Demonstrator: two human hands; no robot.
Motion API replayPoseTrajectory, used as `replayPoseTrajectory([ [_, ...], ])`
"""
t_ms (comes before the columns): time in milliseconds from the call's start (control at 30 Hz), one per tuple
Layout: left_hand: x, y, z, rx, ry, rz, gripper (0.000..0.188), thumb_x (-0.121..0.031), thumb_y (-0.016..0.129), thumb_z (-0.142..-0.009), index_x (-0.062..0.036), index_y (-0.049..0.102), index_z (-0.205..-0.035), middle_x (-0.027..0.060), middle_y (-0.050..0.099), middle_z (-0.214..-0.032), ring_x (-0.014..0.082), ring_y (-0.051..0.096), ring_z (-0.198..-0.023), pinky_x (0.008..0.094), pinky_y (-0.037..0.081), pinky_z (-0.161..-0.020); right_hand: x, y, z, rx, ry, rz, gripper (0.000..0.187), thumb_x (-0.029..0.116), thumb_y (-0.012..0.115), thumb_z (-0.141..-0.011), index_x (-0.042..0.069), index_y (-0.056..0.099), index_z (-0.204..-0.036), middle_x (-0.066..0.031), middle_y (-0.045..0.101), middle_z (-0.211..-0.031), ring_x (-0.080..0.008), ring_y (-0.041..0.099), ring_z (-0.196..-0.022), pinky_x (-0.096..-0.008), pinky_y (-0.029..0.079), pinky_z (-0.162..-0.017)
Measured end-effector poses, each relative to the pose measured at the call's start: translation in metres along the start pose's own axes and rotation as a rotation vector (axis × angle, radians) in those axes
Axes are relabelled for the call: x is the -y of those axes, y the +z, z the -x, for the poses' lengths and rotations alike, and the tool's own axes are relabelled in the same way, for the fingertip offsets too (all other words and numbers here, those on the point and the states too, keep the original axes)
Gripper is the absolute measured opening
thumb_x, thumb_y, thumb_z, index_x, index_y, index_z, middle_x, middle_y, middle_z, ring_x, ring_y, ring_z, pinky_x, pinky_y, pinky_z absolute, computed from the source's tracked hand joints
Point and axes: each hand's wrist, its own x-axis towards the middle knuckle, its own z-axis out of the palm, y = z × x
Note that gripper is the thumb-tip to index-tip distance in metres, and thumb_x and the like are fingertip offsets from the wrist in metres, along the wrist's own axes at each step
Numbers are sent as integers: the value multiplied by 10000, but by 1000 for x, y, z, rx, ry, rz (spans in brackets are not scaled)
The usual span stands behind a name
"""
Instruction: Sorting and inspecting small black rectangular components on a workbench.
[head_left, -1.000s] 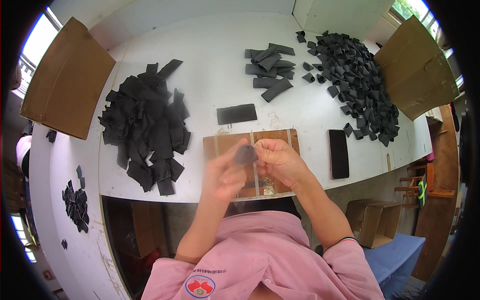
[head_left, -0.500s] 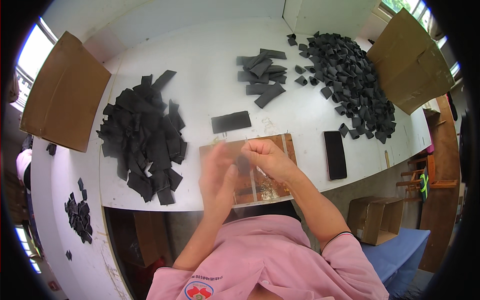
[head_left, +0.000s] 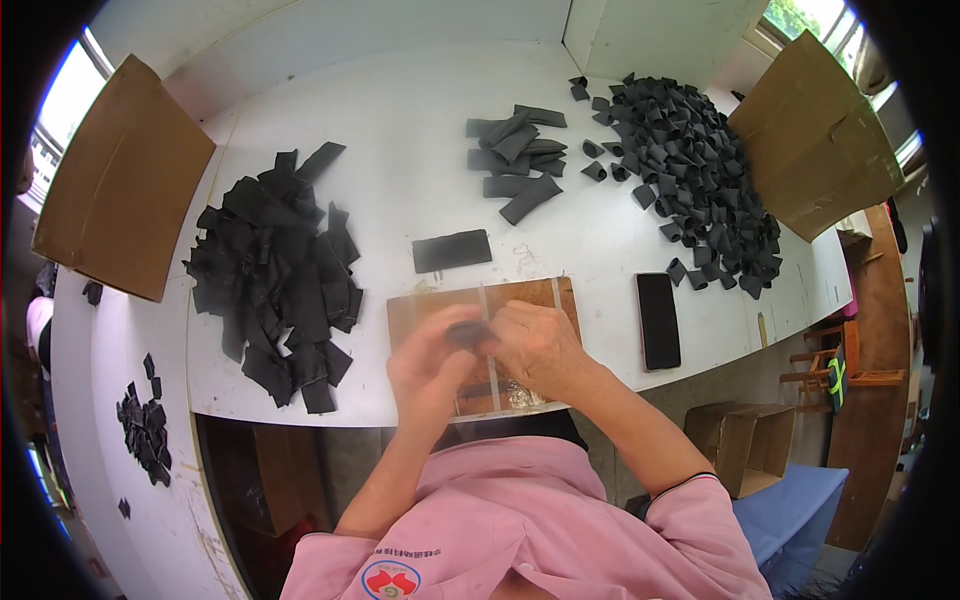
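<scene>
Spreading across the scene, a white table bears flat black strips at left, rolled black pieces at far right and a brown board at the near edge. Over the board, the left hand curls, blurred, its grip impossible to tell, beside the right hand, which closes its fingertips on a small black piece between them.

board: wood, smooth, shiny patch on its near edge | piece over board: dark, finish blurred | strip beyond board: matt, cloth-like | phone right of board: smooth, glossy | table around board: smooth, faint sheen | box far left of board: matt cardboard
</scene>
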Motion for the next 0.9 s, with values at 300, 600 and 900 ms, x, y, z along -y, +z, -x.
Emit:
replayPoseTrajectory([
  [300, -4, 4, -21, 130, 25, -427, 61, -4, 645, -696, 13, 617, -747, 84, 620, -763, 207, 535, -868, 305, 426, -759, -2, 16, 8, -140, 10, -91, 105, 144, 587, -707, 42, 561, -718, -61, 529, -653, -219, 534, -570, -317, 430, -473],
  [600, -7, 8, -28, 181, 84, -592, 29, -3, 620, -693, -6, 623, -721, 40, 614, -713, 175, 534, -858, 285, 428, -724, -12, 24, 15, 12, 122, -300, 170, 123, 491, -801, 10, 548, -915, -160, 567, -829, -338, 568, -764, -357, 468, -641],
  [900, -7, 9, -33, 220, 168, -693, 118, -3, 610, -698, 15, 608, -815, 91, 607, -834, 177, 551, -834, 264, 439, -698, -18, 25, 15, -59, 65, -272, 337, 134, 649, -663, 83, 549, -981, -47, 591, -869, -216, 591, -738, -286, 481, -574],
])
